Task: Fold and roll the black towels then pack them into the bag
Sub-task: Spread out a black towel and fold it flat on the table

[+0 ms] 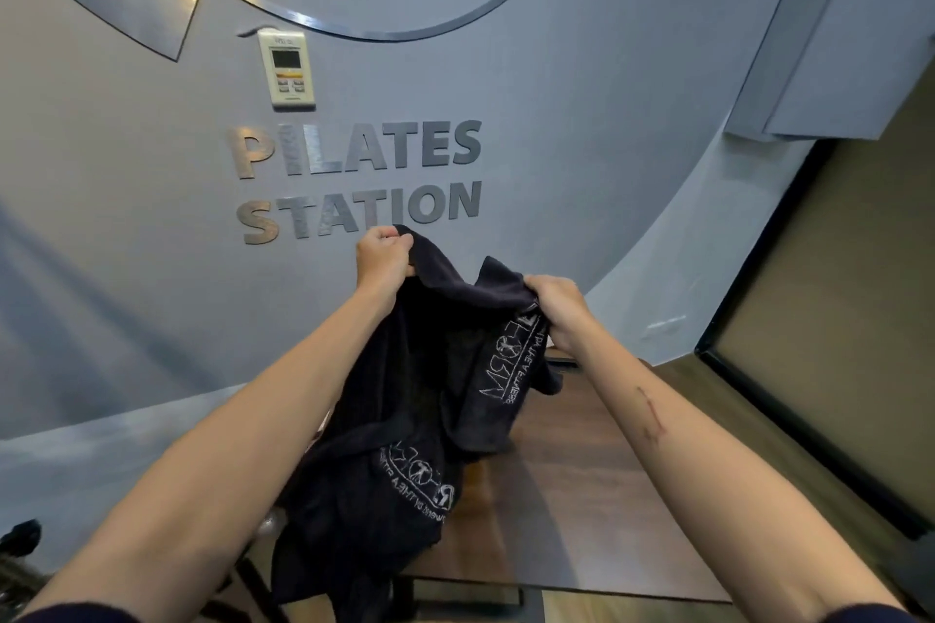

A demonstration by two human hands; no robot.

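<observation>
A black towel [405, 400] with white printed lettering hangs in the air in front of me, crumpled and drooping over the table. My left hand [382, 256] grips its upper edge at the left, raised high. My right hand [559, 306] grips the upper edge at the right, slightly lower. The cloth sags between the two hands and its lower part falls toward the table's near edge. No bag is in view.
A dark wood table [582, 496] lies below the towel, its front edge near me. Behind it is a grey wall with metal letters [364, 177] and a white wall controller [286, 68]. A dark-framed panel [809, 319] stands at the right.
</observation>
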